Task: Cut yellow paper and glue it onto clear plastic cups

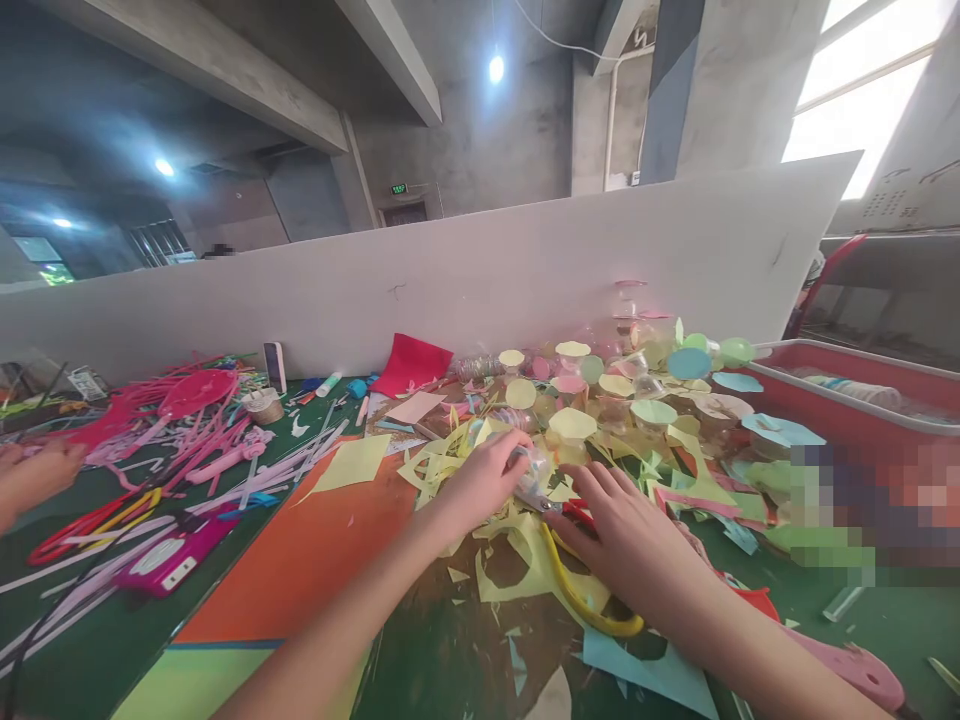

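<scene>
My left hand (491,470) is closed with its fingertips on a small clear plastic piece (535,468), whose shape is partly hidden. My right hand (626,525) lies over a pair of scissors (561,575) with yellow and red handles. Its thumb presses near the pivot, and the blades point at the plastic piece. Part of the handles is covered by this hand. Under and around both hands lie pale yellow paper scraps (510,580), one with round holes cut out. A blue paper scrap (649,672) rests below the scissors.
Clear plastic pieces topped with paper discs (574,425) crowd the back. A red bin (862,400) stands right. Orange paper (300,560) lies left, beside a magenta device (176,560), pink strips and another pair of scissors (90,525). Another person's hand (41,475) shows far left. A white partition (337,290) closes the back.
</scene>
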The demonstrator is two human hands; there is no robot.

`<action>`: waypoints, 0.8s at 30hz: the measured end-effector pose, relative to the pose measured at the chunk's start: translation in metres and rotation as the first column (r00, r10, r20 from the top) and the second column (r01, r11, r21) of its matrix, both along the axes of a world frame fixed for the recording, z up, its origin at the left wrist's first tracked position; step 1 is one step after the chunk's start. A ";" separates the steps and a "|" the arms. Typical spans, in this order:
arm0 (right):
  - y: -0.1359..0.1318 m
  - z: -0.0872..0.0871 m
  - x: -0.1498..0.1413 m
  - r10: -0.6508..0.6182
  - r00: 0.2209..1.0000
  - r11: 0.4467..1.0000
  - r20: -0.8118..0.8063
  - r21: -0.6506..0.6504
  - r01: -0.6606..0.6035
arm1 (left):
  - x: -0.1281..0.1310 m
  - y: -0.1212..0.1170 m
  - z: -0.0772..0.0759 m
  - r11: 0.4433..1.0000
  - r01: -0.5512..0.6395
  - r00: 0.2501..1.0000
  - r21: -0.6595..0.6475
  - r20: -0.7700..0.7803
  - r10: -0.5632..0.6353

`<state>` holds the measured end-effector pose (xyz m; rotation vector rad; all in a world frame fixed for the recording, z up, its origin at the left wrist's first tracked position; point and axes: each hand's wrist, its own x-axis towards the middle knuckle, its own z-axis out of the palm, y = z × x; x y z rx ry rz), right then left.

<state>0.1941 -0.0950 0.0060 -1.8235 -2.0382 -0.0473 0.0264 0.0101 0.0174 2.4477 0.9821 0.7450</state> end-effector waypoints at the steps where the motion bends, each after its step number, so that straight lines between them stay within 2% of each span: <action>1: 0.001 0.000 -0.001 -0.008 0.999 1.000 -0.032 -0.002 0.008 | 0.002 -0.004 0.000 1.000 0.015 1.000 -0.006 -0.016 -0.015; 4: 0.003 -0.005 -0.003 -0.009 0.994 1.000 -0.113 -0.030 0.006 | 0.006 -0.014 0.001 0.998 0.062 0.996 -0.024 -0.057 -0.064; 8: 0.007 -0.010 -0.003 0.062 0.982 0.995 -0.178 -0.065 -0.075 | 0.010 -0.019 -0.002 0.996 0.088 0.988 0.017 -0.126 -0.085; 12: 0.010 -0.011 -0.003 0.073 0.980 0.994 -0.185 -0.064 -0.086 | 0.010 -0.020 -0.002 0.985 0.071 0.955 0.160 -0.296 -0.021; 18: 0.011 -0.010 -0.003 0.064 0.979 0.990 -0.194 -0.113 -0.087 | 0.010 -0.027 0.006 0.936 0.118 0.861 0.333 -0.504 0.071; 22: 0.011 -0.011 -0.003 0.068 0.971 0.989 -0.230 -0.114 -0.096 | 0.010 -0.029 0.005 0.910 0.144 0.840 0.390 -0.534 0.097; 24: 0.012 -0.014 -0.002 0.075 0.969 0.991 -0.236 -0.087 -0.097 | 0.009 -0.028 0.003 0.925 0.131 0.854 0.358 -0.515 0.078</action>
